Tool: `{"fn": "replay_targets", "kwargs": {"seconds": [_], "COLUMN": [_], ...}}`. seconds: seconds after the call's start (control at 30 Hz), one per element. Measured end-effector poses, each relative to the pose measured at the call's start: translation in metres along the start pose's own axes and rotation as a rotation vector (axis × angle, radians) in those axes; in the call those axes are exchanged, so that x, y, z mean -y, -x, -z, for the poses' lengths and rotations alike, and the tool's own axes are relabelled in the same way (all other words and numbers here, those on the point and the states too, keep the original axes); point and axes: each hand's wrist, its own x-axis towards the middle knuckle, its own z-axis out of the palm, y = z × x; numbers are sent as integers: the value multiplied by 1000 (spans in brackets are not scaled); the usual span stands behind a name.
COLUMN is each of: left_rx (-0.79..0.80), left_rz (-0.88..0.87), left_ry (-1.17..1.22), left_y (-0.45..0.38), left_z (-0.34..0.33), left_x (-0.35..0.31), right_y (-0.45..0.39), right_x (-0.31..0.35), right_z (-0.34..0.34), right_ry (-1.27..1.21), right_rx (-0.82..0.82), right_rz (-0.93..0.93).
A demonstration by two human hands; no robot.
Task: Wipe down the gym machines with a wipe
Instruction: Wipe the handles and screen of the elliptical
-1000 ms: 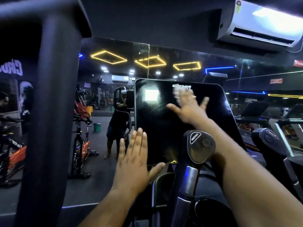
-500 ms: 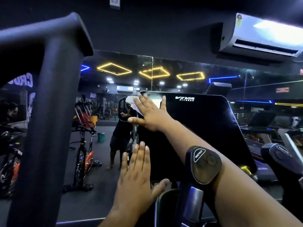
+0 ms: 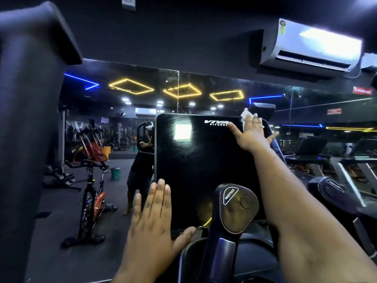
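A black glossy console screen (image 3: 195, 166) of a gym machine stands upright in front of me, with a white brand logo near its top. My right hand (image 3: 252, 133) lies flat with spread fingers at the screen's top right corner, pressing a white wipe (image 3: 245, 115) whose edge sticks out above the fingertips. My left hand (image 3: 155, 213) rests flat with straight fingers against the screen's lower left edge, thumb under the bottom edge. A dark handlebar with a resistance knob (image 3: 236, 207) rises in front of the screen's lower right.
A thick dark upright post (image 3: 26, 139) fills the left side. A wall mirror (image 3: 122, 129) behind the console reflects spin bikes, a green bucket and a standing person. Treadmill consoles (image 3: 334, 160) stand to the right. An air conditioner (image 3: 314, 48) hangs top right.
My right hand with the wipe has swept from the screen's top left corner across to its top right corner. My left hand has stayed at the lower left edge.
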Motion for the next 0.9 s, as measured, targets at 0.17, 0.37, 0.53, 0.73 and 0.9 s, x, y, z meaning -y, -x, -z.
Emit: {"fn": "replay_targets", "kwargs": {"seconds": [0.17, 0.37, 0.53, 0.73, 0.9], "left_rx": [25, 34, 59, 30, 18], "left_rz": [-8, 24, 22, 28, 35], "left_ry": [-2, 34, 19, 54, 85], "left_y": [1, -2, -2, 1, 1], "left_z": [3, 3, 1, 3, 5], "left_x": [-1, -4, -2, -2, -5], "right_y": [3, 62, 144, 96, 86], "right_x": [7, 95, 144, 36, -63], "right_z": [5, -23, -60, -42, -14], "right_ry": [-142, -70, 85, 116, -95], "right_rx": [22, 34, 187, 82, 5], "right_rz": [-282, 50, 821, 471, -194]}}
